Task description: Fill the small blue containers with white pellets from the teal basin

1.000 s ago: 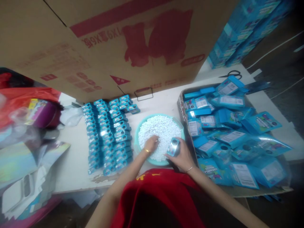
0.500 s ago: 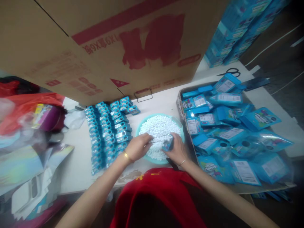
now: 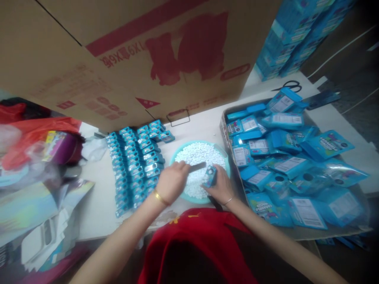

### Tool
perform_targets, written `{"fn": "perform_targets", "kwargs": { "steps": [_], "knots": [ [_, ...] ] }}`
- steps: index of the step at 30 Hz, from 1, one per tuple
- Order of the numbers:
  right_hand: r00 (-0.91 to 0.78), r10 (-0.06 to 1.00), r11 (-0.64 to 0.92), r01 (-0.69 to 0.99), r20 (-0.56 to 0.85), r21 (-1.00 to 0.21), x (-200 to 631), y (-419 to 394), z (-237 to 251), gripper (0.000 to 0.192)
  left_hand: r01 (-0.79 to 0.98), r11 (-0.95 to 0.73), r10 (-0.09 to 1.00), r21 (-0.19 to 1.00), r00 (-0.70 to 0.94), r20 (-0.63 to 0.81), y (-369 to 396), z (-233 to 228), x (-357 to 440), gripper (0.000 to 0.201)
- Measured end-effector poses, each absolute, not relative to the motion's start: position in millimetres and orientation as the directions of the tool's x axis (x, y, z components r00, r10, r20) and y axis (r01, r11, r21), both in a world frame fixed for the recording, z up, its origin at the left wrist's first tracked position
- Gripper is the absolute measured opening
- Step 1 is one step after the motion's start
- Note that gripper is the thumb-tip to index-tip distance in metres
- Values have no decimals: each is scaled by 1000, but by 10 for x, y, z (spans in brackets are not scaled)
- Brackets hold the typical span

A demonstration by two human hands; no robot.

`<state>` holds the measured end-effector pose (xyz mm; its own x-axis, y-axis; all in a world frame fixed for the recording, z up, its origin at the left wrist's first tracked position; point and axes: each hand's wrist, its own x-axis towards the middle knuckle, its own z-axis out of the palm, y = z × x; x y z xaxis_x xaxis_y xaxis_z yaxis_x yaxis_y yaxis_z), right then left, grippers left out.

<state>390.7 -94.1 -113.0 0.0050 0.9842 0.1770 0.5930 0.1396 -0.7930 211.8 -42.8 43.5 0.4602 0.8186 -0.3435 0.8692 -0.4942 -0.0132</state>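
A round light-blue basin [image 3: 175,156] full of small white candies [image 3: 197,152] sits in front of me. Above it, my left hand [image 3: 174,178] is closed around a narrow dark scoop [image 3: 197,167], whose bare blade points to the right. My right hand [image 3: 220,186] grips a small blue box [image 3: 210,176], tilted over the candies near the basin's right side. White pieces show at the box's upper end. The scoop's tip is just short of the box. Left of the basin stand rows of similar small blue boxes [image 3: 134,169], close together on the white table [image 3: 94,197].
A big cardboard carton [image 3: 124,79] walls off the back. An open tray [image 3: 225,126] of blue candy packs borders the basin on the right. Scissors [image 3: 291,86] lie behind the tray, near stacked blue boxes [image 3: 284,43]. Plastic bags [image 3: 50,134] and packaging crowd the left.
The scoop carried white candies up against the box before; now its blade is bare and level beside the box. My right hand has stayed nearly in place with the box.
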Motion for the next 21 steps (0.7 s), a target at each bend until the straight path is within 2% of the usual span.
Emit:
{"fn": "perform_targets", "kwargs": {
  "steps": [2,4,8,11,13,16,18,21],
  "knots": [
    [14,990,111,534,140,-838,3945,-960,-1098,84,925,-379,858,8,354,-372,-358,136,1872,17],
    [16,997,54,496,72,-867,3974,-975,-1065,87,959,-272,853,74,276,-443,-329,-287,1703,15],
    [11,993,-109,430,-116,-896,3969,-953,-997,88,942,-213,838,259,312,-448,-395,-1120,1805,19],
    [-21,976,-205,250,-217,-946,3924,-901,-928,77,911,-202,858,360,342,-382,-448,-1452,2041,24],
    [-49,962,-259,142,-268,-955,3904,-881,-883,67,888,-191,871,419,350,-345,-462,-1518,2094,24],
    [-35,951,-303,87,-307,-949,3915,-901,-851,62,826,-176,884,535,372,-283,-473,-1445,1967,21],
    [0,962,-272,125,-274,-954,3940,-940,-859,67,758,-173,897,629,385,-218,-481,-1303,1819,21],
    [28,990,-139,308,-137,-941,3961,-993,-892,83,684,-197,903,702,406,-143,-483,-969,1634,21]
  ]
}}
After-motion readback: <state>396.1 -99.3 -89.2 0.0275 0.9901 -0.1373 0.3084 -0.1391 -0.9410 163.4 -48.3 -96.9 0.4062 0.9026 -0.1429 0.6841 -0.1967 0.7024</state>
